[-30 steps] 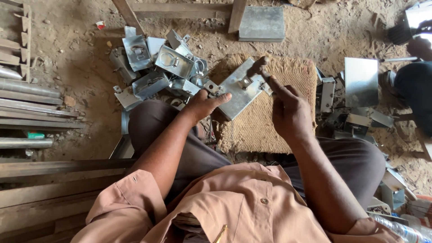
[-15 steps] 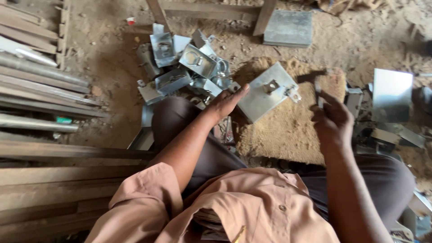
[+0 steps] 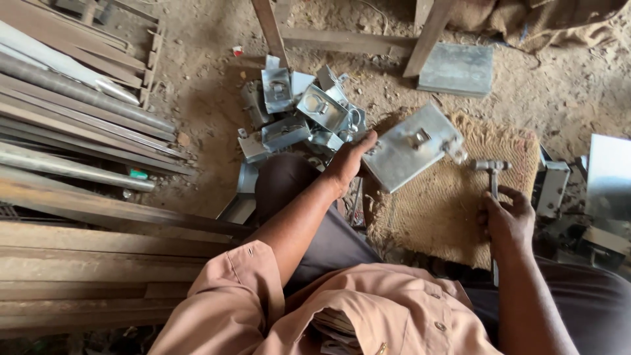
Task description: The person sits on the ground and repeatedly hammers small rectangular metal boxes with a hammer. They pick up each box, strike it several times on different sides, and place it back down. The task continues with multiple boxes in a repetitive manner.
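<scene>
Down on the dirt floor (image 3: 217,112), a person sits with the legs spread, and between the knees lies a woven mat (image 3: 453,204) of coarse brown fibre. On the far left part of this mat rests a flat grey metal plate (image 3: 407,154), tilted so that its corners point up and down, with a small raised fitting on its upper face. The left hand (image 3: 351,161) reaches forward and presses on the near left edge of the plate; the fingers are stretched and mostly flat, the thumb lies on the edge, so the hand is steadying the plate and not wrapped around it. The right hand (image 3: 506,220) is to the right of the plate and apart from it, closed in a fist around the handle of a small hammer (image 3: 493,181). The hammer stands nearly upright above the mat, and its metal head is just beside the right corner of the plate; I cannot tell if it touches. Beyond the left hand, near the plate's left side, there is a pile of metal brackets (image 3: 299,112), lying in disorder on the floor. Another flat metal sheet (image 3: 457,69) lies further away at the top. Long metal bars and wooden boards (image 3: 72,112) are stacked along the left side. The person wears a light brown shirt (image 3: 342,309).
</scene>
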